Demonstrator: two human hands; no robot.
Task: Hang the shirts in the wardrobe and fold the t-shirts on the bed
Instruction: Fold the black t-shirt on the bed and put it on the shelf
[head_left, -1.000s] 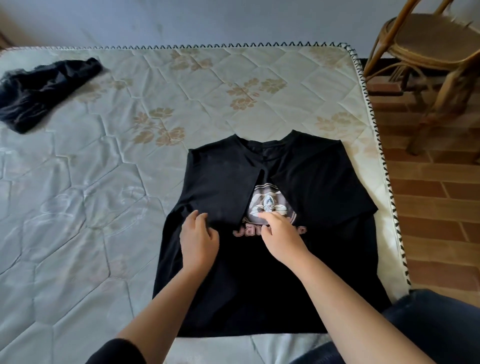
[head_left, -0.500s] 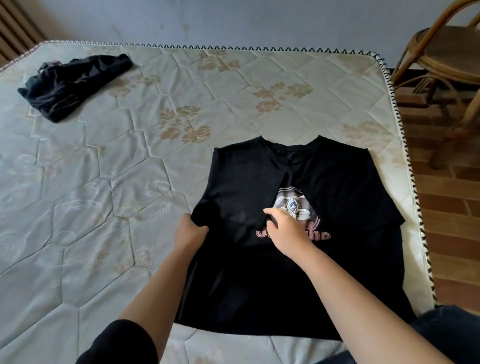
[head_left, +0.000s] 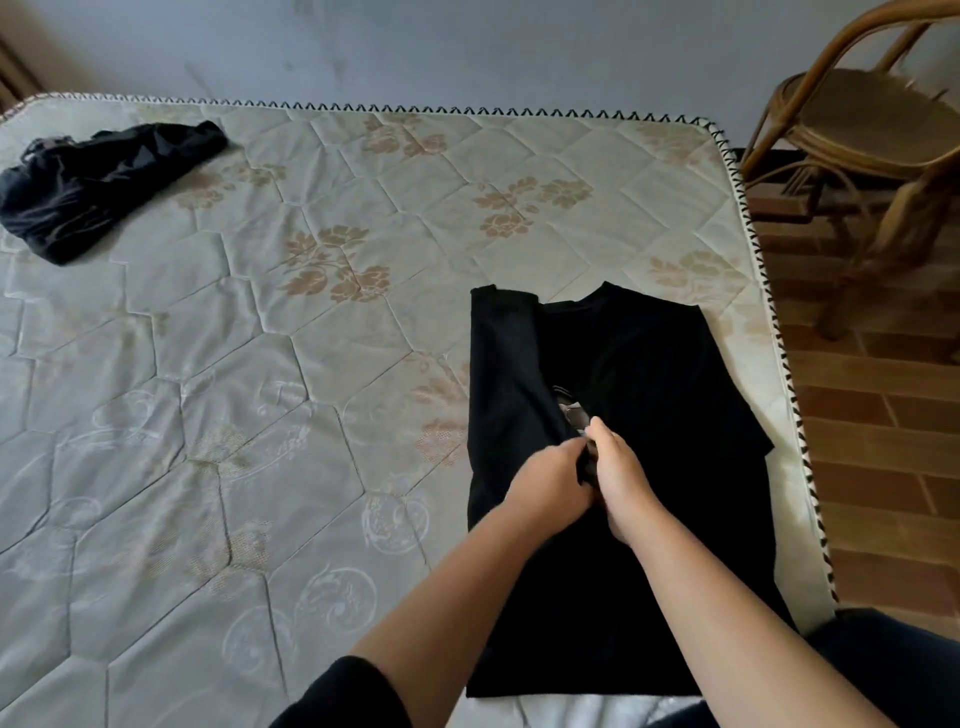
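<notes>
T-shirt (head_left: 660, 395): black, flat on the bed (head_left: 249, 426) near its right edge, collar away from me, left side folded in over the print.
My left hand (head_left: 550, 486): fingers curled, gripping the folded edge at mid-chest.
My right hand (head_left: 621, 475): touching the left, fingers together, tips down on the cloth; I cannot tell if they pinch.
Dark garment (head_left: 98, 187): crumpled, far left corner.
Chair (head_left: 862, 124): beside the bed, right.

cam: head-worn, wide-angle | pos: over near edge of bed (head_left: 218, 467) | aim: fwd + down twd far wall (head_left: 467, 47) | range: close on left hand (head_left: 550, 480), right hand (head_left: 621, 475), t-shirt (head_left: 665, 374) ctr-right; forearms enter from btm | rt edge: chair (head_left: 857, 130), brick floor (head_left: 883, 441)
</notes>
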